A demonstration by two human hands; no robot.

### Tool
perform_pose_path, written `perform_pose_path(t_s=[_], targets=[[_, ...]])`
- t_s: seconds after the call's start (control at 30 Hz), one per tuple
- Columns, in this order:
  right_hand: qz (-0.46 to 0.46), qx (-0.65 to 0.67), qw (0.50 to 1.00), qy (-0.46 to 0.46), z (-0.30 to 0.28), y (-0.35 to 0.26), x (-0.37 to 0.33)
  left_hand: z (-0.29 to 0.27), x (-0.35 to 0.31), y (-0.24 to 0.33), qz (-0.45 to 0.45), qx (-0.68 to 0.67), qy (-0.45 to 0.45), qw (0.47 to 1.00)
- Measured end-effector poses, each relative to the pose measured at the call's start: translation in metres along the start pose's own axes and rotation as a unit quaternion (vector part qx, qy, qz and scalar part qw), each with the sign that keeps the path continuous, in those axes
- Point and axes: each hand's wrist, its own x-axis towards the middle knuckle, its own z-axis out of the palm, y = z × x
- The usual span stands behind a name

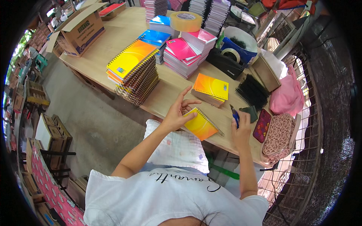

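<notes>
Opens onto a grey concrete floor [109, 120] and a long, pale wooden surface [118, 34]. Bears, at the far left, a cardboard box [85, 35] with raised flaps; closer, a tall stack of spiral notebooks [132, 62] with yellow-orange covers, near a pink-covered pile [183, 62]. Shows, toward the right, a pink bag [288, 94] near a patterned pouch [278, 135], with a bundle of black coils [252, 92] close by. Has a low yellow-orange stack [215, 86] lying beyond both hands. Finds the left hand [176, 115] at the near edge, grip pinched on one end of a single notebook [203, 126], thumb on the cover, forefinger stretched free. Cannot tell if lying flat or slightly lifted. Shows the right hand [242, 130] just right of that notebook, grip closed around a small blue-handled tool [236, 116], dark tip pointing away from the body.
</notes>
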Motion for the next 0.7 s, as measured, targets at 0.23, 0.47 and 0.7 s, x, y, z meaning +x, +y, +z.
perform_pose_path(t_s=[0.23,0.47,0.7], targets=[[-0.338,-0.163,0.927,-0.027,-0.038,-0.076,0.04,0.003,-0.002,0.017,-0.051,0.03,-0.007,0.998],[-0.41,-0.211,0.887,-0.032,-0.037,-0.09,0.059,0.004,0.0,0.025,-0.051,0.012,-0.014,0.999],[-0.303,-0.132,0.942,-0.061,-0.038,-0.089,0.05,0.0,0.0,0.023,-0.049,0.008,-0.02,0.999]])
